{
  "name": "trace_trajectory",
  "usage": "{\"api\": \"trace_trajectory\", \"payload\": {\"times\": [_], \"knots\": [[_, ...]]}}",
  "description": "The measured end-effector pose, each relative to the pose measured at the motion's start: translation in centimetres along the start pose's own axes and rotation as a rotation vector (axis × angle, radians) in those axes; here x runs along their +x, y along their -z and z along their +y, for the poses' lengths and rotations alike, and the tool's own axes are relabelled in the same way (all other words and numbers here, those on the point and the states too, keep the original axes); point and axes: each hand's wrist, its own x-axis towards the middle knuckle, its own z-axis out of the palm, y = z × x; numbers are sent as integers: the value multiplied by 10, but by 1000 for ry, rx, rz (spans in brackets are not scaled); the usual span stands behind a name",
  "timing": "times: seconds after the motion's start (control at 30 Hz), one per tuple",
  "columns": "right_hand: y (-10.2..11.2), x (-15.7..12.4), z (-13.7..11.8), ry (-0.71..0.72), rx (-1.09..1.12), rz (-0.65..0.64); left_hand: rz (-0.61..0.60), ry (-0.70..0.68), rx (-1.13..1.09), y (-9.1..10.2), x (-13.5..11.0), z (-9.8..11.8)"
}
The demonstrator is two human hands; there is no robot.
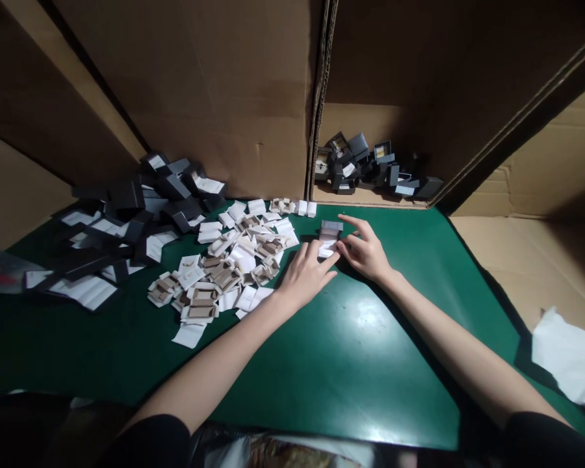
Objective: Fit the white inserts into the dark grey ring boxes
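Observation:
A small dark box (331, 226) with its lid raised sits on the green table, with a white folded piece (327, 248) at its near side. From the left, my left hand (306, 274) grips this little box, its index finger lying along the white piece and its thumb stretched apart. On the other side my right hand (366, 252) pinches the box's near right edge with thumb and curled fingers. Its index finger points out past the box. My fingers partly cover the white piece.
Small white card inserts (229, 260) lie heaped left of my hands. Beyond them is a pile of open black boxes (127, 214) with white papers. More small dark boxes (365, 162) fill a cardboard compartment (385, 199) at the back. White paper (568, 354) lies at right.

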Motion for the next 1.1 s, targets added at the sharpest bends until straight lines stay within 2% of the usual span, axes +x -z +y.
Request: {"api": "trace_trajectory", "payload": {"times": [0.13,0.2,0.37,0.53,0.77,0.9,1.0,1.1], "knots": [[0,-3,-3,4,-17,104,-50,51,73,-1,0,5],[0,-5,-3,14,-38,117,-55,59,96,-2,-1,7],[-1,-5,-2,-3,-30,66,-19,87,78,-5,-2,6],[-4,-4,-4,14,-43,-65,-33,85,99,-4,-1,6],[-10,-8,-11,-82,16,-50,-19,84,152,-5,-2,10],[-6,-9,-13,-58,26,-13,18,90,111,-4,-5,10],[-4,-9,-14,-3,50,32,52,33,41,-4,-6,9],[-3,-9,-16,15,97,-27,55,-57,4,-6,-5,8]]}}
